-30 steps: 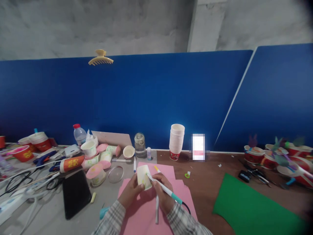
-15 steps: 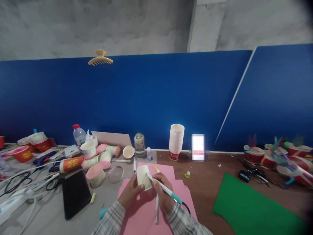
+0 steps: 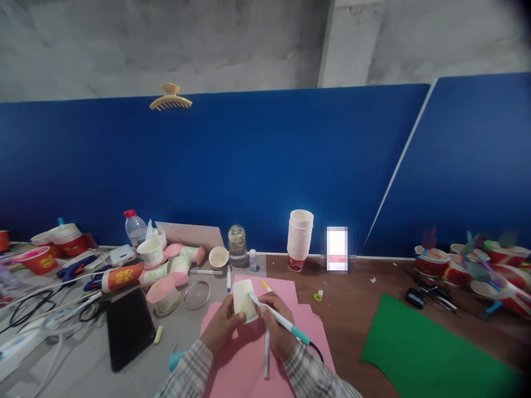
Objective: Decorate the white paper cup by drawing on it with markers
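Observation:
My left hand [image 3: 222, 322] is closed around a white paper cup [image 3: 244, 298] with faint yellow and green marks on its side. The cup is tilted, and the thumb presses on its lower part. In my right hand [image 3: 280, 323] is a white marker [image 3: 282, 321] with a teal rear end, its tip at the cup's wall. A thin black loop shows beside the right wrist. Under both hands lies pink paper [image 3: 236, 365]. A slim grey-white stick [image 3: 266, 356] lies between the wrists, partly hidden by the right hand. A yellow-ended pen [image 3: 266, 286] rests beyond the cup.
A tall stack of paper cups [image 3: 300, 237] and a glass jar [image 3: 237, 247] stand at the back. Decorated cups [image 3: 166, 294], a black tablet [image 3: 130, 329] and cables are on the left. Green paper [image 3: 427, 354] and more cups [image 3: 431, 261] are on the right.
The hands, cup and marker hold almost the same pose. The whole view has shifted very slightly.

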Demonstrator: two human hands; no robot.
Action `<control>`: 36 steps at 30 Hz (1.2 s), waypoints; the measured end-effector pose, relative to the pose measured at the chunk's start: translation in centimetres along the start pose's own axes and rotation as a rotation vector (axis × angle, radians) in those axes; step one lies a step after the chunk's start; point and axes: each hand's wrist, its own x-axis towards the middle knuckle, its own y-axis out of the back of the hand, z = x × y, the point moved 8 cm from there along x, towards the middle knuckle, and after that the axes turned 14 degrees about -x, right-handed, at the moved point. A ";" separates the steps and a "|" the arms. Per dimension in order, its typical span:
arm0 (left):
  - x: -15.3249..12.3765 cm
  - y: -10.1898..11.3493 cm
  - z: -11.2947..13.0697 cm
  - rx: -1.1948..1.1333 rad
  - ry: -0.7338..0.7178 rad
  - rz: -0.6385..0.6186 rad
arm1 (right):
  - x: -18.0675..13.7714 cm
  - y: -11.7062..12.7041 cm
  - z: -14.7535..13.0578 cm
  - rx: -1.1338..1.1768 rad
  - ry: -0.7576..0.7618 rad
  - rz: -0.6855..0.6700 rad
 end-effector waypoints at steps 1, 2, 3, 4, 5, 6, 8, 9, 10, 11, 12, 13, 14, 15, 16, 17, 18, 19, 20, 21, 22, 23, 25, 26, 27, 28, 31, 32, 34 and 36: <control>0.0 0.0 0.0 -0.003 -0.006 0.006 | 0.0 0.0 0.0 0.003 -0.001 0.001; 0.0 0.1 0.1 -0.004 -0.015 0.011 | 0.0 0.0 -0.1 0.007 -0.001 0.002; 0.0 0.1 0.1 -0.002 -0.021 0.014 | 0.0 0.0 -0.1 0.009 -0.001 0.003; 0.0 0.0 0.2 0.003 -0.024 0.014 | 0.0 0.0 -0.1 0.011 -0.001 0.002; 0.0 -0.1 0.2 0.008 -0.020 0.012 | 0.0 0.0 -0.1 0.012 0.000 0.001; -0.1 -0.2 0.2 0.014 -0.013 0.007 | 0.0 0.0 -0.1 0.013 0.000 -0.002; -0.1 -0.4 0.4 0.029 -0.006 0.006 | 0.0 -0.1 0.0 0.013 -0.002 -0.011; -0.2 -0.4 0.5 0.038 -0.005 0.011 | 0.1 -0.2 0.1 0.013 -0.003 -0.016; -0.2 -0.4 0.6 0.045 -0.001 0.016 | 0.1 -0.2 0.2 0.013 -0.005 -0.021; -0.2 -0.4 0.6 0.048 0.001 0.022 | 0.1 -0.3 0.2 0.013 -0.007 -0.024; -0.2 -0.5 0.7 0.046 0.005 0.025 | 0.1 -0.3 0.2 0.013 -0.008 -0.024; -0.2 -0.5 0.7 0.040 0.007 0.026 | 0.1 -0.2 0.3 0.014 -0.009 -0.022; -0.2 -0.5 0.6 0.031 0.007 0.024 | 0.1 -0.2 0.3 0.015 -0.011 -0.018; -0.2 -0.5 0.7 0.024 0.005 0.022 | 0.1 -0.1 0.3 0.016 -0.013 -0.012; -0.2 -0.5 0.7 0.022 0.002 0.022 | 0.1 -0.1 0.2 0.018 -0.016 -0.006; -0.2 -0.5 0.7 0.026 0.002 0.022 | 0.1 0.0 0.2 0.020 -0.018 -0.004; -0.2 -0.6 0.7 0.035 0.006 0.020 | 0.0 0.0 0.1 0.022 -0.019 -0.005; -0.2 -0.7 0.8 0.044 0.005 0.021 | 0.0 0.0 0.0 0.024 -0.018 -0.008; -0.2 -0.8 0.9 0.052 0.002 0.020 | 0.0 -0.1 0.0 0.025 -0.018 -0.012; -0.3 -1.0 1.0 0.057 0.000 0.018 | 0.1 -0.1 -0.1 0.026 -0.017 -0.015; -0.3 -1.1 1.1 0.059 -0.003 0.018 | 0.1 -0.1 -0.1 0.027 -0.018 -0.016; -0.3 -1.1 1.2 0.057 -0.004 0.019 | 0.1 -0.1 -0.2 0.028 -0.019 -0.016; -0.3 -1.1 1.1 0.036 0.001 0.022 | 0.2 0.0 -0.1 0.028 -0.025 -0.012; -0.3 -1.1 1.0 0.021 0.009 0.022 | 0.2 0.0 -0.1 0.028 -0.028 -0.010; -0.2 -1.0 0.9 0.003 0.012 0.023 | 0.2 0.0 -0.1 0.028 -0.031 -0.007; -0.2 -0.9 0.8 -0.013 0.012 0.023 | 0.3 0.1 0.0 0.029 -0.034 -0.003; 0.0 -0.4 0.6 -0.025 0.010 0.039 | 0.3 0.3 0.1 0.032 -0.041 0.013; 0.1 -0.2 0.5 -0.026 0.011 0.046 | 0.2 0.4 0.1 0.033 -0.042 0.016; 0.1 -0.1 0.4 -0.040 0.021 0.053 | 0.3 0.4 0.2 0.033 -0.042 0.019; 0.1 -0.2 0.3 -0.060 0.031 0.052 | 0.3 0.3 0.2 0.032 -0.043 0.020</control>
